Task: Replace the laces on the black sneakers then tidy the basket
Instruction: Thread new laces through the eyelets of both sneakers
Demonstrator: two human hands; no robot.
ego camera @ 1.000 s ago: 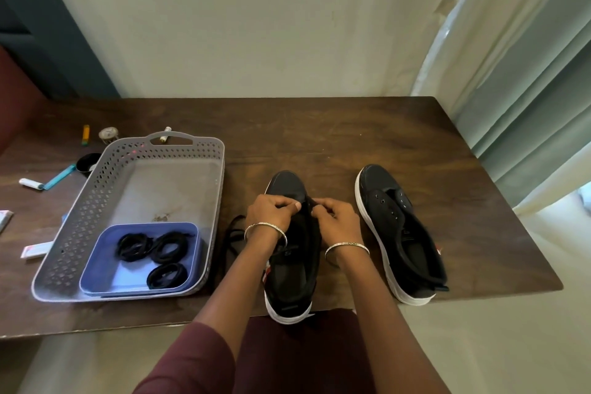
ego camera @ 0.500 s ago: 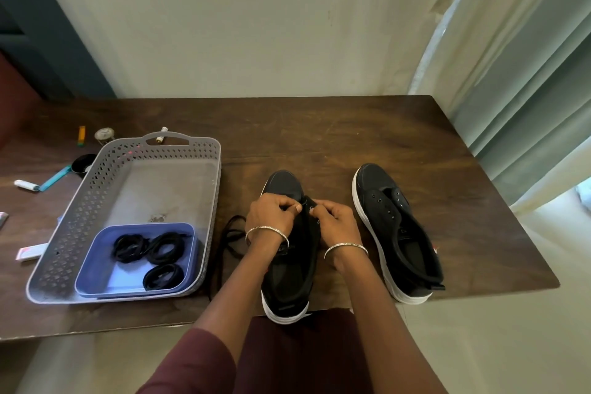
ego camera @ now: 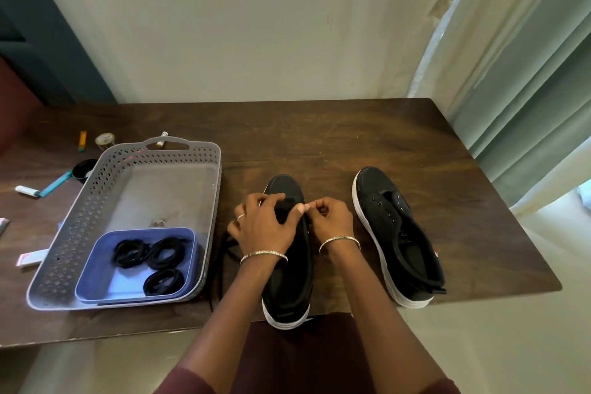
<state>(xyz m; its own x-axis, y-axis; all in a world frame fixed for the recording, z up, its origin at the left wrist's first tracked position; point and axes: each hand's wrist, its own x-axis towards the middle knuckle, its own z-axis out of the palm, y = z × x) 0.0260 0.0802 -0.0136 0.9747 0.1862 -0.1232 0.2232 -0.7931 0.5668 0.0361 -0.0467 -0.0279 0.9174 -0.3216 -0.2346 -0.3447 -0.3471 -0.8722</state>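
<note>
Looked down on a dark worktop point(ego camera: 351, 137). Gripped the front of a black sneaker point(ego camera: 287, 281), heel at the near edge, with the left hand point(ego camera: 265, 227), fingers curled over the eyelets. Pinched with the right hand point(ego camera: 331, 217) what was probably the tip of a black lace point(ego camera: 220, 265), too small to confirm. Left slack trailing alongside, apt to snag or pull back out. Risked a skipped eyelet under the covering fingers, or a hard tug sliding the sneaker off. Had the second sneaker point(ego camera: 399, 233) unlaced to the right, and coiled laces point(ego camera: 160, 253) in a blue tray point(ego camera: 105, 285) inside the grey basket point(ego camera: 96, 201) to the left.
</note>
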